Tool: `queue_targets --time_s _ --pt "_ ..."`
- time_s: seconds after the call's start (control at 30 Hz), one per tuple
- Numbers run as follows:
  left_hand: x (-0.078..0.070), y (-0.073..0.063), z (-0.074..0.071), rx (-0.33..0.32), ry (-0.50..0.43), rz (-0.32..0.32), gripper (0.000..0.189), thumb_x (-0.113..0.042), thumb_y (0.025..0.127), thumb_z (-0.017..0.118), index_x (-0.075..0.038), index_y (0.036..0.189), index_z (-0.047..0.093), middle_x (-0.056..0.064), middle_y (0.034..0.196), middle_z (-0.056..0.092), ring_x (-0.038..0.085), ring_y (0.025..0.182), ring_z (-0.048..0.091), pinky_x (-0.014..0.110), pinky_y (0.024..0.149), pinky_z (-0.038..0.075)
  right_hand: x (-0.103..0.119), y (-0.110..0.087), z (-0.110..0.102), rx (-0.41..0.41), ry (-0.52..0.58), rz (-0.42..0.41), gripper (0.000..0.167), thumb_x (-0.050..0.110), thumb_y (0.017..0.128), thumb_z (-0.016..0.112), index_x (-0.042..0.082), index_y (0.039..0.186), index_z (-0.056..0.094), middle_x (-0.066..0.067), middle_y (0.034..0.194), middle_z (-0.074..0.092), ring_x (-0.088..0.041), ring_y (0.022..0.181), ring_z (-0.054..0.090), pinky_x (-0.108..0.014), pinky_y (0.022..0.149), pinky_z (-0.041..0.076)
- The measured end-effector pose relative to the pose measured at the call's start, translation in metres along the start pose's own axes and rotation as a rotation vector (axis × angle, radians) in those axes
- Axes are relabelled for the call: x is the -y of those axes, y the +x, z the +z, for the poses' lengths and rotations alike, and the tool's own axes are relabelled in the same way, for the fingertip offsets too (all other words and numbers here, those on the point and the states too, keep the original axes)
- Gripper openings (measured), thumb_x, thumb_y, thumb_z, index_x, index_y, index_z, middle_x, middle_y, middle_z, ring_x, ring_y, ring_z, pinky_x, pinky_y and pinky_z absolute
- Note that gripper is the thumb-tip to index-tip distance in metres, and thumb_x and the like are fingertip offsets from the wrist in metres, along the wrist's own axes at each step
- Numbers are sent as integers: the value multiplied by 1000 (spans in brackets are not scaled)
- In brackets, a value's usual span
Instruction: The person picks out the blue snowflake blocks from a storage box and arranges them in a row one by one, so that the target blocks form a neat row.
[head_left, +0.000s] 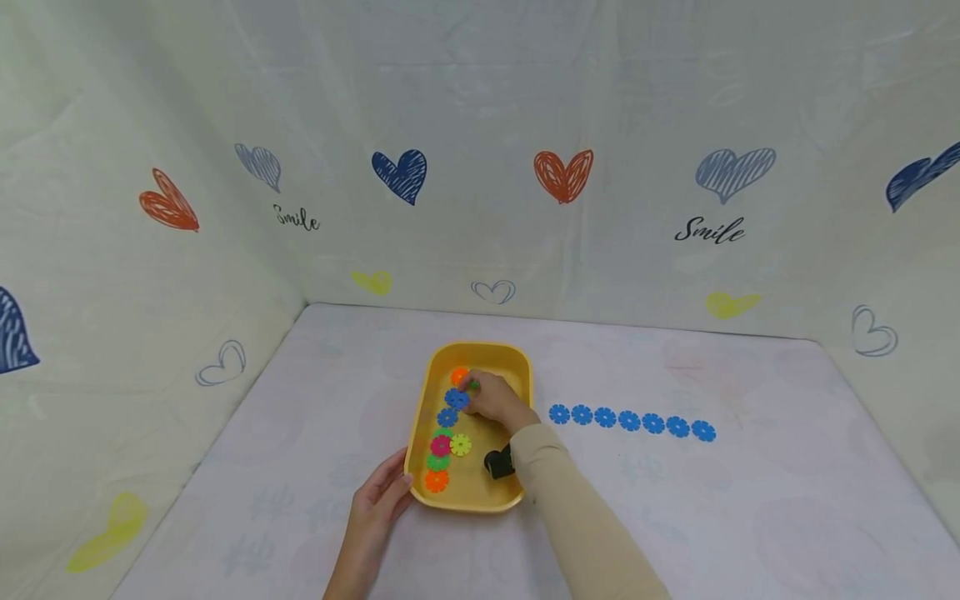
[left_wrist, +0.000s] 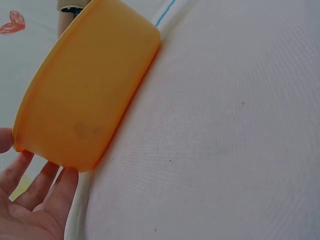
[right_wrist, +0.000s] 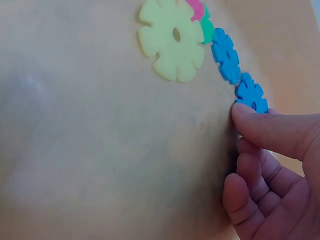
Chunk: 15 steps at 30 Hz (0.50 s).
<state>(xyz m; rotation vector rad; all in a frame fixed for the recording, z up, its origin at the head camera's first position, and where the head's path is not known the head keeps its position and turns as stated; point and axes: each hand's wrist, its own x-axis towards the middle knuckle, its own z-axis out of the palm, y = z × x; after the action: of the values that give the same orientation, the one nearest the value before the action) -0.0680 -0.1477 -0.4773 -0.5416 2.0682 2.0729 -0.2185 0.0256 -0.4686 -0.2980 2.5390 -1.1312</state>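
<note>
My right hand point(head_left: 493, 400) reaches into a yellow tray point(head_left: 471, 492), thumb and fingers pinching a blue snowflake-shaped disc point(right_wrist: 251, 95) near the tray's left side. Another blue disc point(head_left: 447, 417) lies just below it in the head view. Toward the near end of the tray are green discs point(head_left: 438, 462), a pink disc point(head_left: 441, 446), a yellow disc point(head_left: 461, 445) and an orange disc point(head_left: 437, 481). One more orange disc point(head_left: 459, 377) sits at the far end, partly covered by the fingers. My left hand point(head_left: 381, 492) grips the tray's near left corner, thumb at the rim and fingers against the outer wall.
To the right of the tray, a straight row of several blue discs point(head_left: 629, 421) lies on the white-covered table point(head_left: 712, 517). A pale curtain point(head_left: 480, 100) printed with hearts stands behind the table. The right sleeve point(head_left: 577, 517) crosses the tray's right rim.
</note>
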Motion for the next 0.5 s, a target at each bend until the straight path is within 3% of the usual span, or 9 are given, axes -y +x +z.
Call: queue_targets --time_s 0.17,0.5 --pt "-1 0 1 -10 3 -1 50 -27 93 55 -8 138 44 16 141 44 25 122 50 25 91 51 0 0 -1 5 12 15 25 5 82 68 6 103 55 -7 84 54 -20 72 46 -26 64 42" --pt "-1 0 1 -4 4 2 49 -27 93 54 -8 138 44 16 141 45 25 122 50 27 91 51 1 -4 -6 17 33 46 12 11 87 63 2 93 58 -6 83 56 -17 72 49 -22 62 43"
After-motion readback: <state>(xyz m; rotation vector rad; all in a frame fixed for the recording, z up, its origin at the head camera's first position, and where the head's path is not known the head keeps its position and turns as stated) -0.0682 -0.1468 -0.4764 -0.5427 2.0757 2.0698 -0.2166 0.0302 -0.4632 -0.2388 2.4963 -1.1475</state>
